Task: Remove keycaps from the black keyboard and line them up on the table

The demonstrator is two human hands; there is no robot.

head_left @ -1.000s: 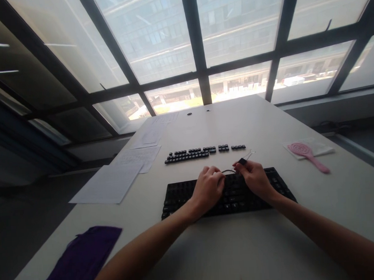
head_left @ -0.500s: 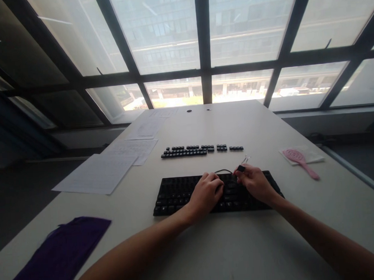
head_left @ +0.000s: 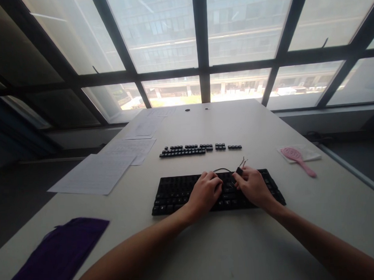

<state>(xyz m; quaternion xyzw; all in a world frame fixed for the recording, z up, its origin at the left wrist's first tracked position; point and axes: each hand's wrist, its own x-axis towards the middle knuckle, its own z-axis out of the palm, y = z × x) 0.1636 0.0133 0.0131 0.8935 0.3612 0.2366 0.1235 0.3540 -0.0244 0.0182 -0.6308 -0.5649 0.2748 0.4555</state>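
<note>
A black keyboard [head_left: 174,195] lies in front of me on the white table. Over its middle rests my left hand [head_left: 206,191], fingers curled in and tips hidden, so I cannot see what is in them, if anything. My right hand [head_left: 252,186] is closed on a keycap puller [head_left: 239,171], a small black handle with two thin wires pointing up and away. It is just above the right half of the keyboard. Behind the keyboard, several loose black keycaps [head_left: 183,152] are lined up in rows. A thin cable [head_left: 222,169] curves out from the keyboard's back edge.
Paper sheets [head_left: 94,174] cover the left part of the table [head_left: 199,248]. A purple cloth pouch [head_left: 58,257] lies near left. To the right, a pink hairbrush [head_left: 297,160] rests partly on a clear plastic bag [head_left: 311,154]. Large windows stand beyond the far edge.
My right hand has turned a little, and the puller's wires have tilted with it. The left hand stays on the keyboard. The whole view has shifted slightly.
</note>
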